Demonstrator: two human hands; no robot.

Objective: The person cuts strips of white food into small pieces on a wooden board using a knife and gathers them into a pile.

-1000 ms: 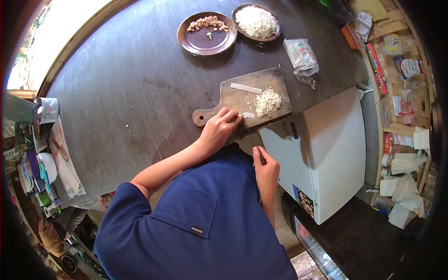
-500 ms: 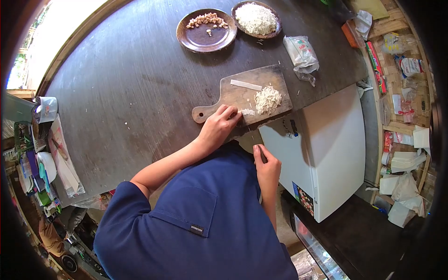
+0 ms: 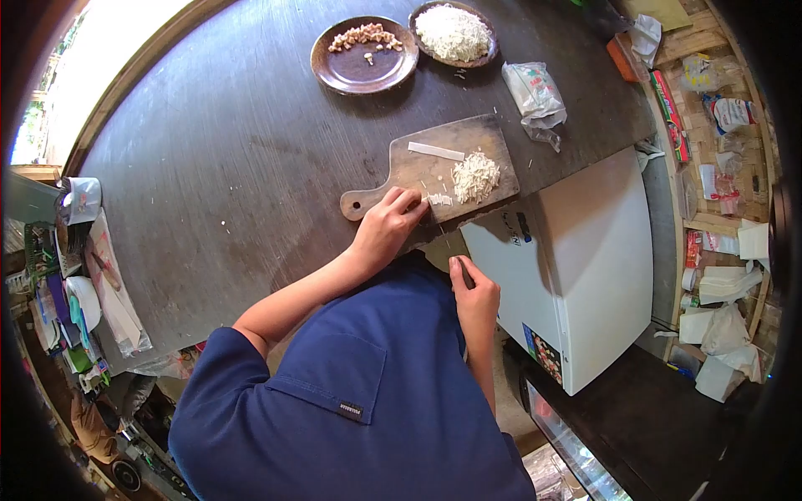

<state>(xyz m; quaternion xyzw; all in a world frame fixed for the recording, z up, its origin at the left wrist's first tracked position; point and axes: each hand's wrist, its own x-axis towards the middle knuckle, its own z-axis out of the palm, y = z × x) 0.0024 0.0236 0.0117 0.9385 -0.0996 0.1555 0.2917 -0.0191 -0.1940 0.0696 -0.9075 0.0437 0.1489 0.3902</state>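
- The left hand (image 3: 386,227) lies on the near edge of the wooden cutting board (image 3: 468,138), just right of the board's handle with its round hole.
- Its fingers (image 3: 409,203) are bent, and the tips press down on a short white piece (image 3: 438,199) to hold it on the board.
- The right hand (image 3: 474,294) is nearer, off the board and in front of the blue shirt (image 3: 351,376). Its fingers are closed around the dark handle of a knife (image 3: 462,272).
- The blade is very thin in this view. It points away toward the near edge of the board, but I cannot tell if it touches the white piece.
- Just right of the short piece there is a heap of white shreds (image 3: 476,176), near the right end of the board.
- One long white strip (image 3: 435,151) lies flat on the far part of the board, apart from the heap.
- The board is on a dark wooden counter (image 3: 209,167), close to its near right corner.
- At the far side of the counter stand two brown plates next to each other. The left plate (image 3: 359,75) carries some light brown chopped bits (image 3: 364,37), and the right plate (image 3: 484,57) is full of white shreds.
- A plastic bag (image 3: 535,90) lies on the counter between the right plate and the board, a little to the right.
- A white appliance (image 3: 585,267) stands just right of the person, lower than the counter.
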